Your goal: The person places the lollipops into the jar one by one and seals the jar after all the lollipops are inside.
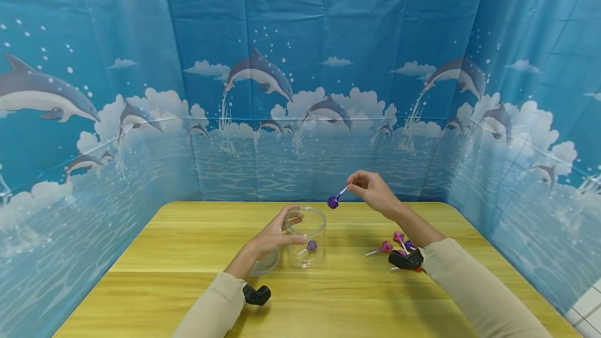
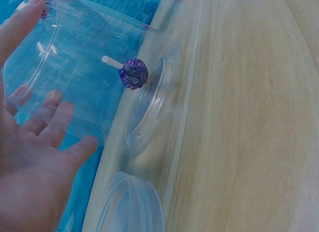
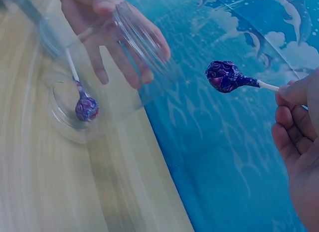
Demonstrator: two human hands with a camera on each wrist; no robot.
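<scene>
A clear jar (image 1: 315, 227) stands upright on the table without a lid on it. My left hand (image 1: 277, 235) holds it from the left, thumb and fingers on either side near the rim. Inside, a purple lollipop (image 3: 86, 109) lies head down at the bottom with its stick leaning up. My right hand (image 1: 374, 192) pinches the white stick of another purple-wrapped lollipop (image 3: 223, 76) between thumb and fingers. That lollipop's head points down and left, above and to the right of the jar's mouth, outside it.
The clear round lid (image 2: 137, 207) lies left of the jar, partly behind my left hand in the head view. Several pink and purple lollipops (image 1: 386, 246) lie on the wooden table (image 1: 328, 301) under my right forearm. A blue dolphin curtain (image 1: 305, 160) surrounds the table's far sides.
</scene>
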